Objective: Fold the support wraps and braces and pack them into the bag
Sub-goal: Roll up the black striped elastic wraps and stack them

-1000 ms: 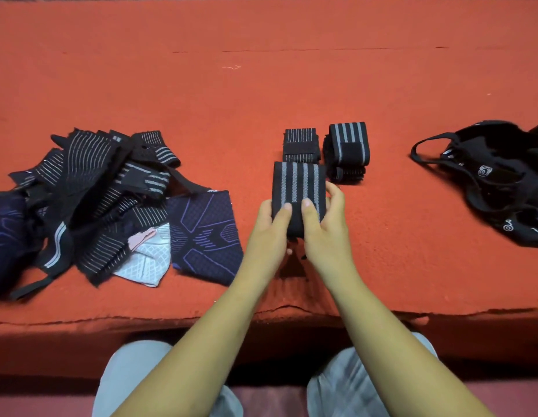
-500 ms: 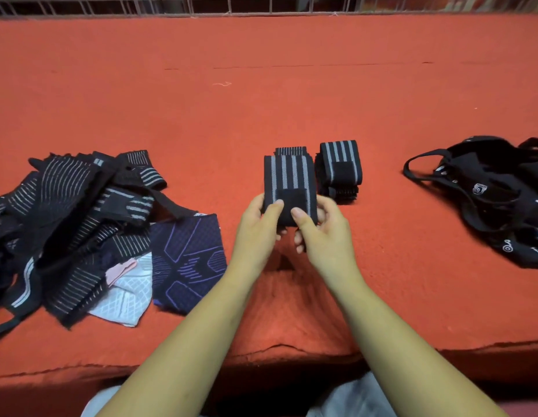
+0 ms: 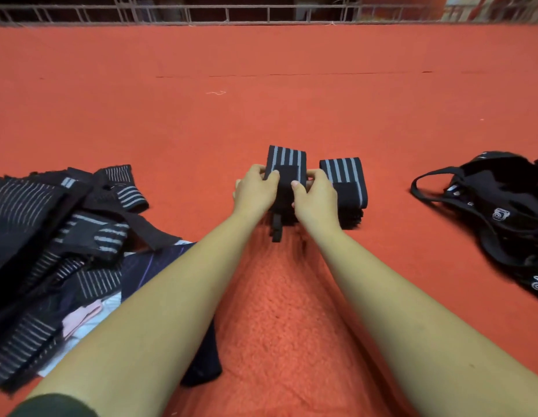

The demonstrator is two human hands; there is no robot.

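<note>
pile of wraps (image 3: pixel 36 212) cut by left edge, bag (image 3: pixel 502 191) cut by right edge, held wrap (image 3: pixel 287 159) half hidden by fingers (image 3: pixel 272 176)

**Orange everything, basically**

The whole surface is a fuzzy orange-red carpet-like cloth (image 3: pixel 291 121), nubbly down at 6 o'clock. A thin dark seam line (image 3: pixel 291 75) crosses toward 12, with a stray white thread (image 3: pixel 216 93) just under it. A pale metal wire railing (image 3: pixel 261 15) runs along the 12 o'clock edge, with darkness behind it.

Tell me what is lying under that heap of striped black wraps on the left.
A navy patterned brace and a white-and-pink piece poke out from under the heap. Whatever else lies beneath is covered by the wraps.
</note>
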